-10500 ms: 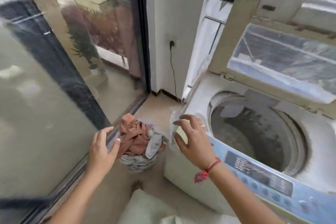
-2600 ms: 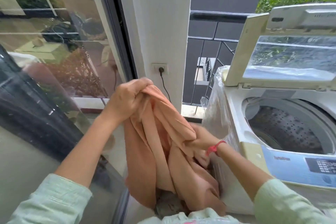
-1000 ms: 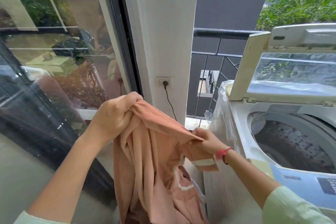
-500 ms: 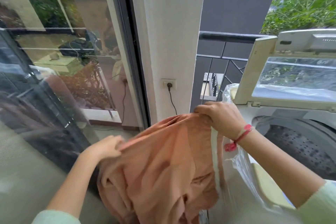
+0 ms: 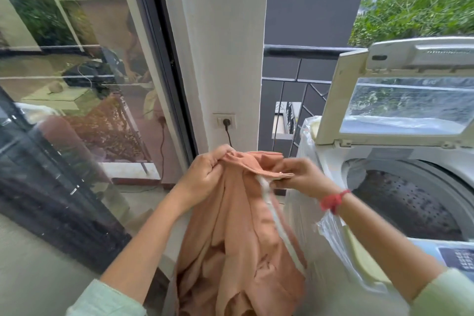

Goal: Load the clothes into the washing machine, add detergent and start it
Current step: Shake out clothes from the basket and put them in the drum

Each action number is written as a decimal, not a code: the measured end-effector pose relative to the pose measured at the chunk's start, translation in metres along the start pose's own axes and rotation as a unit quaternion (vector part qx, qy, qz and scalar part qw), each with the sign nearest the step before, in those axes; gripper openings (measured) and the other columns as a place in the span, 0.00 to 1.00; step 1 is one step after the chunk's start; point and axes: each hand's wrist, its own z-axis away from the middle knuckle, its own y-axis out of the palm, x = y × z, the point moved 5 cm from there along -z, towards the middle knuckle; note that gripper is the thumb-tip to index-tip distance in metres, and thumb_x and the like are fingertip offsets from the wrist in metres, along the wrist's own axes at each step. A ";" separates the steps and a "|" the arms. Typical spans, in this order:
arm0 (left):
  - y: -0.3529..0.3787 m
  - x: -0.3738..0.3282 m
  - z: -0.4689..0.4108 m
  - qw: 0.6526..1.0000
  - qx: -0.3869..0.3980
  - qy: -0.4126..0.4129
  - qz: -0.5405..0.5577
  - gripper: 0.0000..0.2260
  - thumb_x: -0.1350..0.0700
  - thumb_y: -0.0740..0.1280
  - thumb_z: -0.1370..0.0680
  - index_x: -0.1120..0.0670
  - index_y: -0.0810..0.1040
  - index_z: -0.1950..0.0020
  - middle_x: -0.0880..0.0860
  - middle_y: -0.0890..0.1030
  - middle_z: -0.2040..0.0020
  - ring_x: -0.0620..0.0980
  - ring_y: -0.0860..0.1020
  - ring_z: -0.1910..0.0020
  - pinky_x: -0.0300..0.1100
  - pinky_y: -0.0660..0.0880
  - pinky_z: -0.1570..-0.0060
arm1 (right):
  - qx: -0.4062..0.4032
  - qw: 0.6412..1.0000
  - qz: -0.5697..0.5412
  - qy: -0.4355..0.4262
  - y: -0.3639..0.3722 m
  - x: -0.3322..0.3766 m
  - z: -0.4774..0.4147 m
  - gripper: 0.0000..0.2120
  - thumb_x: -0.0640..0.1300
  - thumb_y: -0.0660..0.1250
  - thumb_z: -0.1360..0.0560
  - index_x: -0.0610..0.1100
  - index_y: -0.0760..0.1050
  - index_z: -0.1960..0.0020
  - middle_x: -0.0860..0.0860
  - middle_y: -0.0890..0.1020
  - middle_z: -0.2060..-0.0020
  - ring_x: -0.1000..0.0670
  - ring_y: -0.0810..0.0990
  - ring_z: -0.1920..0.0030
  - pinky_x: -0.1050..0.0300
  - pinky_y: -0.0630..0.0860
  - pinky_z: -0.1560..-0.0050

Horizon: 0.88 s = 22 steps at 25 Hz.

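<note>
Peach cloth beside an off-white washer.
The garment (image 5: 238, 238) is plain salmon-peach with a white trim stripe. The wrist thread (image 5: 333, 200) is red and the sleeves (image 5: 107, 300) pale mint. The washing machine (image 5: 331, 159) is off-white, its drum (image 5: 410, 202) grey and dotted with holes, its panel (image 5: 431, 247) light blue.

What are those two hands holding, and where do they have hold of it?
Both hold one peach garment by its top edge: the left hand bunches it, the right hand pinches it.
</note>
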 end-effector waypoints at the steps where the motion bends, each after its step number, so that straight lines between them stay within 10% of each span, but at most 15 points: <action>1: -0.005 0.000 0.000 1.000 0.001 0.002 0.001 0.12 0.64 0.55 0.23 0.53 0.76 0.50 0.47 0.80 0.57 0.44 0.78 0.55 0.35 0.71 0.54 | -0.054 0.989 -0.138 0.018 0.008 -0.016 -0.001 0.15 0.31 0.72 0.32 0.51 0.82 0.66 0.52 0.85 0.57 0.56 0.81 0.58 0.56 0.77 0.51; 4: -0.022 0.027 0.007 0.998 0.026 -0.043 -0.047 0.11 0.51 0.54 0.23 0.49 0.76 0.51 0.48 0.81 0.57 0.48 0.79 0.55 0.48 0.74 0.50 | -0.172 0.919 -0.355 -0.019 0.000 -0.023 -0.011 0.08 0.37 0.68 0.28 0.48 0.74 0.63 0.46 0.84 0.54 0.49 0.83 0.53 0.53 0.79 0.50; 6: -0.030 0.040 0.020 0.997 0.011 -0.075 -0.031 0.13 0.45 0.54 0.23 0.49 0.76 0.53 0.50 0.80 0.58 0.51 0.78 0.55 0.54 0.73 0.50 | -0.100 0.965 -0.234 -0.068 -0.008 0.000 -0.024 0.10 0.34 0.66 0.27 0.48 0.71 0.52 0.49 0.81 0.45 0.50 0.80 0.45 0.55 0.78 0.45; 10: -0.033 0.013 0.031 0.997 0.014 -0.038 0.064 0.10 0.52 0.57 0.21 0.52 0.77 0.53 0.48 0.78 0.59 0.44 0.76 0.56 0.38 0.71 0.51 | 0.082 0.990 0.075 -0.084 0.052 -0.008 -0.048 0.42 0.35 0.72 0.32 0.56 0.53 0.27 0.54 0.59 0.28 0.54 0.59 0.27 0.59 0.62 0.30; 14: -0.057 0.000 0.038 0.997 0.013 -0.022 0.072 0.11 0.49 0.56 0.22 0.48 0.77 0.53 0.45 0.78 0.57 0.42 0.76 0.54 0.33 0.70 0.51 | 0.069 0.984 -0.157 -0.047 0.090 -0.004 -0.055 0.17 0.37 0.70 0.28 0.40 0.76 0.39 0.55 0.81 0.50 0.56 0.80 0.49 0.69 0.75 0.53; 17: -0.084 0.052 0.056 0.986 -0.060 -0.152 0.037 0.10 0.50 0.56 0.20 0.40 0.77 0.53 0.44 0.80 0.53 0.44 0.78 0.50 0.39 0.72 0.50 | 0.015 0.965 -0.253 -0.068 0.078 0.022 -0.054 0.12 0.42 0.68 0.28 0.31 0.77 0.57 0.54 0.78 0.71 0.62 0.73 0.72 0.72 0.68 0.71; 19: -0.077 0.077 0.075 0.962 -0.022 -0.270 0.017 0.09 0.49 0.61 0.21 0.34 0.72 0.47 0.46 0.78 0.44 0.46 0.77 0.43 0.43 0.73 0.45 | -0.028 0.976 -0.171 -0.131 0.072 0.053 -0.050 0.16 0.44 0.66 0.24 0.33 0.71 0.65 0.52 0.67 0.73 0.59 0.62 0.74 0.69 0.59 0.73; 22: -0.041 0.059 0.082 0.971 0.050 -0.221 0.073 0.40 0.42 0.75 0.33 0.34 0.55 0.28 0.42 0.69 0.32 0.39 0.72 0.36 0.40 0.69 0.37 | -0.029 0.970 0.062 -0.235 0.081 0.102 -0.042 0.20 0.45 0.66 0.24 0.41 0.64 0.70 0.55 0.60 0.76 0.54 0.59 0.74 0.65 0.57 0.72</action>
